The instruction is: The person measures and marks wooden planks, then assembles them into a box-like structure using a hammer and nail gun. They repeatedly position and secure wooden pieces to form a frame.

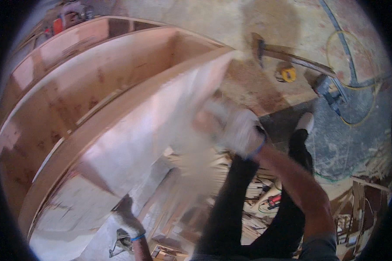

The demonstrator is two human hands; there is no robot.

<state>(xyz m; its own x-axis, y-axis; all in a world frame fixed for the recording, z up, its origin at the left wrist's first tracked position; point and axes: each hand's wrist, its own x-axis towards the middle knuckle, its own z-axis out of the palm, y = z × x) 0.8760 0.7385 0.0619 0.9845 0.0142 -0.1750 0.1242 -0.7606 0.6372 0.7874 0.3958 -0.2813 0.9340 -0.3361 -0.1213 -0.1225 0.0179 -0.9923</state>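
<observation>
A large wooden cabinet carcass [130,132] with long open compartments lies across the left side. Its pale side panel faces me. My right hand [241,130], in a light glove, is smeared by motion beside the panel's right end. Something blurred and brownish shows at its fingertips; I cannot make out what it is. Lower down, my left hand [130,221], gloved too, reaches to the lower edge of the panel, touching or very close to it. Its fingers look dark and are partly hidden, so their grip does not show.
Beyond my right hand lie a hammer [287,57], a yellow tape measure [287,74] and a grey power tool [329,89] with a thin yellow hose. Wood scraps [255,226] cover the floor around my legs, with a red-handled tool [274,200] among them.
</observation>
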